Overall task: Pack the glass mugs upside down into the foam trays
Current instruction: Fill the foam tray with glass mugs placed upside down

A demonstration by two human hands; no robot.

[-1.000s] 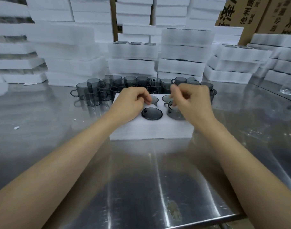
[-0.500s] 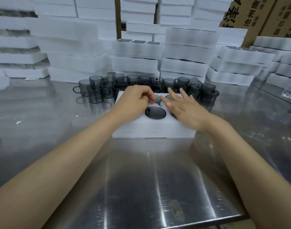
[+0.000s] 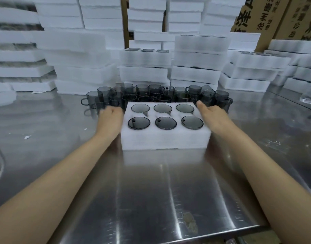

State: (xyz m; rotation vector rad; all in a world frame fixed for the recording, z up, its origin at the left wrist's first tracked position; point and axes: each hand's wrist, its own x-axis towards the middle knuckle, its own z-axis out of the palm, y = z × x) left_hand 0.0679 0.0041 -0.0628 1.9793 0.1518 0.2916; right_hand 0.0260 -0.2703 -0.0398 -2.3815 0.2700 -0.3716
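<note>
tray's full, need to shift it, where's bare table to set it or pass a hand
Bare steel table lies between the foam tray and the near edge, also left of the left hand and right of the right hand. Crowded behind the tray: loose glass mugs fill the strip up to the foam stacks.

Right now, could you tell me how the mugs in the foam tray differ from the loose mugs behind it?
The tray mugs sit upside down, bases up; the loose mugs stand rims up. The tray mugs are sunk in the foam tray, two rows of three; the loose mugs crowd the steel table. Both are grey glass.
</note>
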